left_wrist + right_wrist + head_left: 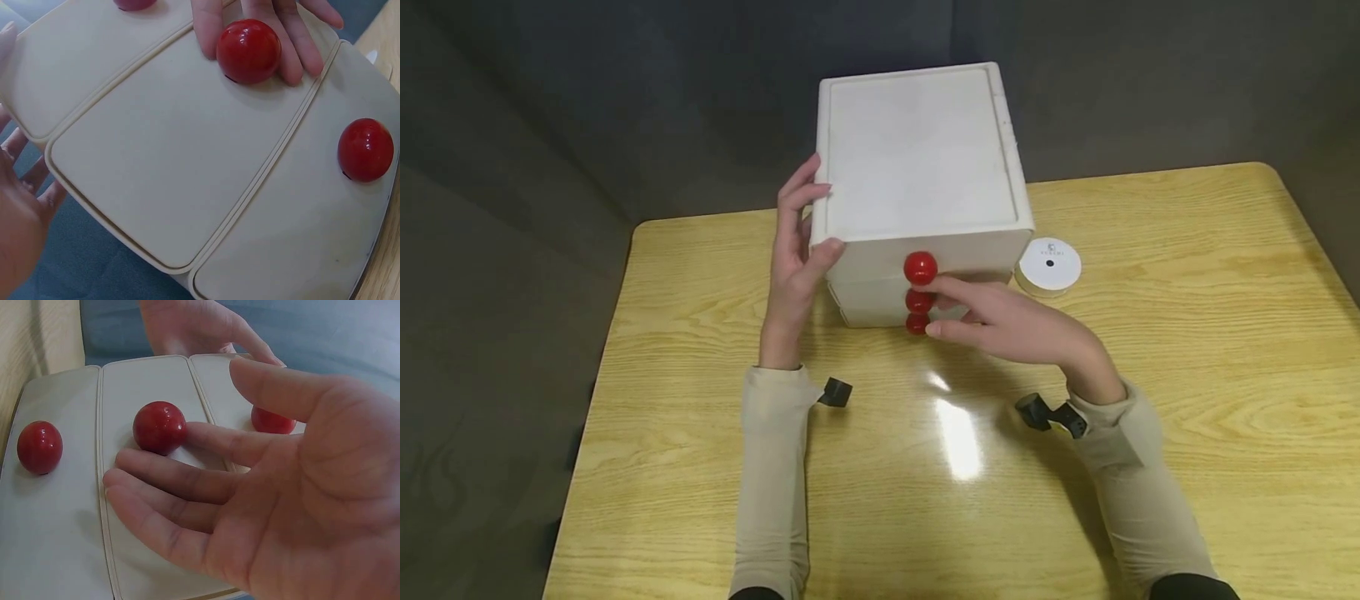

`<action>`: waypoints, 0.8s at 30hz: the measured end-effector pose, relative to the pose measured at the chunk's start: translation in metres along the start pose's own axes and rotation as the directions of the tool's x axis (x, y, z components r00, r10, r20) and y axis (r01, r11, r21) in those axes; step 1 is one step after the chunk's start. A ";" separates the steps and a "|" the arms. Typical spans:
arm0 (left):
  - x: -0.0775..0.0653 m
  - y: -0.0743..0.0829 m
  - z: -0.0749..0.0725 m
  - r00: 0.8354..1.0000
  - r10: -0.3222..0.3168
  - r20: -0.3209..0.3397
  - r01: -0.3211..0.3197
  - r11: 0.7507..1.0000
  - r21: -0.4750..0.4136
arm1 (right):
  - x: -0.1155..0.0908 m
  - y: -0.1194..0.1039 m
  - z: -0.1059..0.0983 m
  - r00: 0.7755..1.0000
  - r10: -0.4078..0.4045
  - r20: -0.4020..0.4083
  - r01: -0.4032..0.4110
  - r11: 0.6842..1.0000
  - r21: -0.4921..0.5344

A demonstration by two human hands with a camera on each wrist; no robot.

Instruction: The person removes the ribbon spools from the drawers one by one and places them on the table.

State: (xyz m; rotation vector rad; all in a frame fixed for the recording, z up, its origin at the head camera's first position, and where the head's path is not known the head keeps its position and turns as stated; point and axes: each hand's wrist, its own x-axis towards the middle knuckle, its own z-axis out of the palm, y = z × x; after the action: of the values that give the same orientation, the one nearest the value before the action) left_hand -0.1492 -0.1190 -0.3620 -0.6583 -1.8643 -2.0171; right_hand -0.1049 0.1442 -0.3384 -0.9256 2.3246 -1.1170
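A white cabinet (925, 154) with three drawers stands at the back of the table, each drawer bearing a round red knob. In the head view the top knob (921, 267), middle knob (919, 300) and bottom knob (917, 322) line up down the front. My left hand (793, 258) rests against the cabinet's left side, thumb at the front top corner and fingers spread. My right hand (1000, 321) is at the front with its fingers extended. In the right wrist view, the index finger meets the middle drawer's knob (160, 428), and the other fingers extend below it.
A white spool (1050, 263) with small print lies right of the cabinet. The wooden table (670, 467) reflects a bright light near its middle. Dark curtains (700, 100) hang behind it. Black wrist cameras (835, 392) stick out from both sleeves.
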 end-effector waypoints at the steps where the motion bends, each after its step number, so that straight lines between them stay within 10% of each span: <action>1: 0.000 0.000 0.000 1.000 0.000 0.003 0.000 1.000 0.003 | 0.000 0.001 0.000 1.000 -0.006 0.004 0.006 1.000 0.001; 24: 0.001 0.005 0.002 0.998 0.000 -0.057 0.004 0.997 0.072 | 0.001 0.001 0.001 0.995 -0.087 0.040 0.089 0.995 -0.046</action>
State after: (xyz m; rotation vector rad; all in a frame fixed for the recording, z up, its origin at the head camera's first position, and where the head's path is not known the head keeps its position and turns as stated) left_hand -0.1471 -0.1177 -0.3570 -0.5730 -1.8958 -1.9390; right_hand -0.1051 0.1433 -0.3395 -1.0667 2.3085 -1.0726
